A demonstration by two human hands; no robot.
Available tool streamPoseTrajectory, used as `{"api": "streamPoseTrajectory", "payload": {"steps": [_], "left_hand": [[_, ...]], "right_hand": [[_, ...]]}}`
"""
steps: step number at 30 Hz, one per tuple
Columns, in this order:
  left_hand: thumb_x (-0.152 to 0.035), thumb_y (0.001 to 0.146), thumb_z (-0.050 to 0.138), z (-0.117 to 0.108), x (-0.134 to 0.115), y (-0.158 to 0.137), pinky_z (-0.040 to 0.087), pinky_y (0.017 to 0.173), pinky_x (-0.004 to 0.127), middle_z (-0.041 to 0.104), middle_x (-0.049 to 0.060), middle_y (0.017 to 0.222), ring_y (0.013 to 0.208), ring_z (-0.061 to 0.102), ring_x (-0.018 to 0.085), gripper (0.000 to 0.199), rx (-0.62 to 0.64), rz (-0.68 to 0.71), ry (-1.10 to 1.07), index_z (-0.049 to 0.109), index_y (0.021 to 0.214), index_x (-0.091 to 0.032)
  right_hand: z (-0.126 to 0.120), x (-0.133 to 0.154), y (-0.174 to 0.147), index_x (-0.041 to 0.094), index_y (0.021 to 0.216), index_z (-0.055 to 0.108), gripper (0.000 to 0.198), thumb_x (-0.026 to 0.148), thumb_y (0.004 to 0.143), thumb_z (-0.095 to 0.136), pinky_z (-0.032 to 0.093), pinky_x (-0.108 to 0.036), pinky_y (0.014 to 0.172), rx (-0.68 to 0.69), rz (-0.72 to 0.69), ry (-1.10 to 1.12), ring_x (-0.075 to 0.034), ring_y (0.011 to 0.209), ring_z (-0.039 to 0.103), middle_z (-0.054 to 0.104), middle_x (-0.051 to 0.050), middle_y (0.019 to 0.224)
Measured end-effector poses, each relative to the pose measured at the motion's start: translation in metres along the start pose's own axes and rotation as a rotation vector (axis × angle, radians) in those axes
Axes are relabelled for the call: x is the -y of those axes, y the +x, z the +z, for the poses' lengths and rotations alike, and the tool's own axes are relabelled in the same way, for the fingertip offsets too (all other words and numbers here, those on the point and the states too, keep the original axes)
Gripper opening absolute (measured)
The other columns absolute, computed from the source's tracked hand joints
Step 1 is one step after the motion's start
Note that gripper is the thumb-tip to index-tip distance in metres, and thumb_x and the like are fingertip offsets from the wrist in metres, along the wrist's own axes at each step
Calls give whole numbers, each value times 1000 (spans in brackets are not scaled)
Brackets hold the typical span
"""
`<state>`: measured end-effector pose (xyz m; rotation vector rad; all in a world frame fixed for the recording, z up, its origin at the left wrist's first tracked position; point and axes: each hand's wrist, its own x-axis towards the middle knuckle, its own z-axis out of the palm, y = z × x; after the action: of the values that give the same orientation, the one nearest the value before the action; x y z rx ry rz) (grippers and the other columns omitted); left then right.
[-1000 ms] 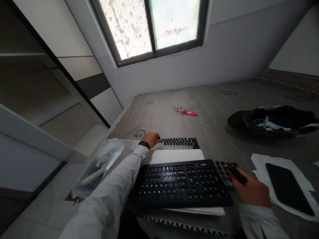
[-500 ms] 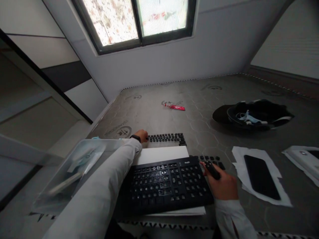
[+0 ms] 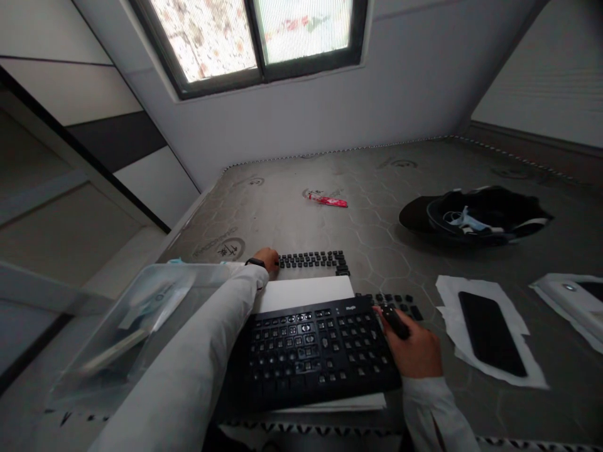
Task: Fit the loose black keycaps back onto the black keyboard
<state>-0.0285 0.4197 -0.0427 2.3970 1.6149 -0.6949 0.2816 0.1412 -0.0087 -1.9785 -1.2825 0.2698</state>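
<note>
A black keyboard (image 3: 325, 351) lies tilted over white paper (image 3: 311, 287), many of its key positions bare of caps. My right hand (image 3: 417, 348) is closed around a black-handled tool (image 3: 394, 322) at the keyboard's upper right corner; the tool's working end is hard to make out. Farther off, my left hand (image 3: 266, 258) reaches to the left end of several rows of loose black keycaps (image 3: 311, 259). Its fingers are curled together, and whatever they pinch is too small to tell. More keycaps (image 3: 389, 298) lie just beyond the keyboard's right corner.
Left of my forearm stands a clear plastic box (image 3: 155, 282) with items inside. A dark cap (image 3: 475, 216) holding a face mask sits at the right. Nearer are a black phone (image 3: 492, 333) on white paper and a white device (image 3: 570, 292). A red packet (image 3: 328, 201) lies farther back.
Both hands keep almost the same places, the left at the keycap row and the right at the keyboard corner. The whole view has shifted slightly.
</note>
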Motion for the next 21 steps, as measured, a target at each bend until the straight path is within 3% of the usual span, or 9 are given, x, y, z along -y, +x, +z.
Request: {"api": "streamPoseTrajectory", "payload": {"steps": [21], "left_hand": [[-36, 90, 58, -7, -7, -13, 50, 89, 43, 59, 8, 115, 102, 59, 21, 30, -17, -53, -9, 59, 113, -17]], "right_hand": [[2, -2, 0, 22, 94, 74, 48, 58, 83, 45, 48, -32, 65, 8, -5, 0, -27, 77, 69, 74, -9, 81]]}}
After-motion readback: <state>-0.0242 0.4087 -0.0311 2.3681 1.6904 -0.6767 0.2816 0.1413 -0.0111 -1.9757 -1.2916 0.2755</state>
